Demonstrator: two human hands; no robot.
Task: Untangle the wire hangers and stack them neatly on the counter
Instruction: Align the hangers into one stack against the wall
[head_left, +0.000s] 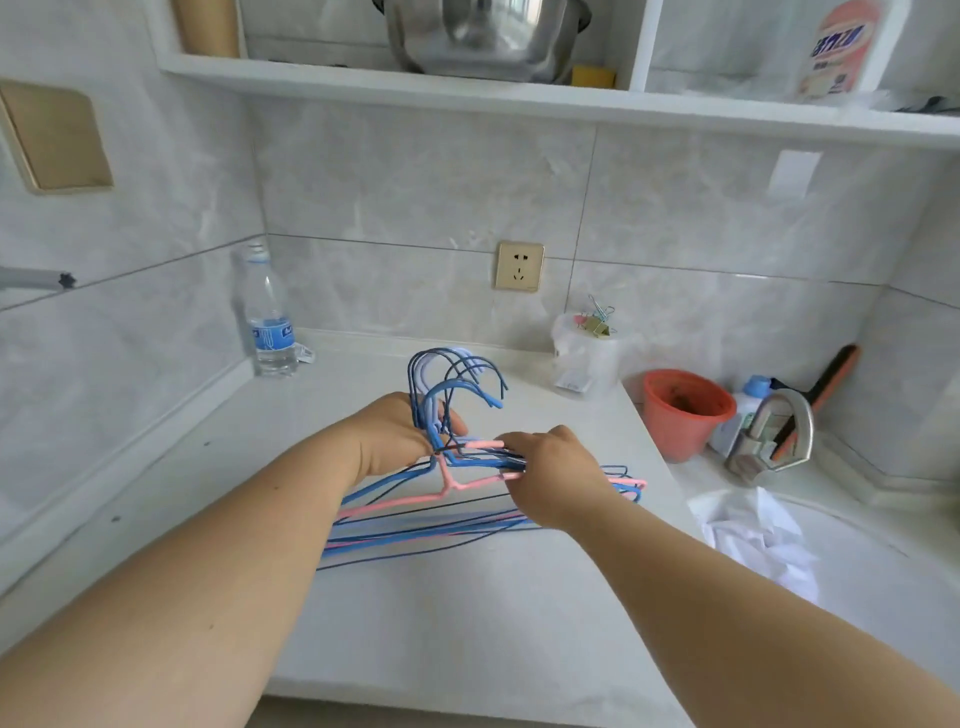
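A bundle of wire hangers in blue, dark blue, lilac and pink is held over the white counter, its lower bars touching the surface. The hooks curve upward together at the top. My left hand grips the bundle at the necks just under the hooks. My right hand pinches the pink hanger at its shoulder, to the right of the necks. Part of the right side of the bundle is hidden behind my right hand.
A water bottle stands in the back left corner. A white roll with binder clips, an orange pot, a metal tool and crumpled white paper sit at the right. A shelf hangs overhead.
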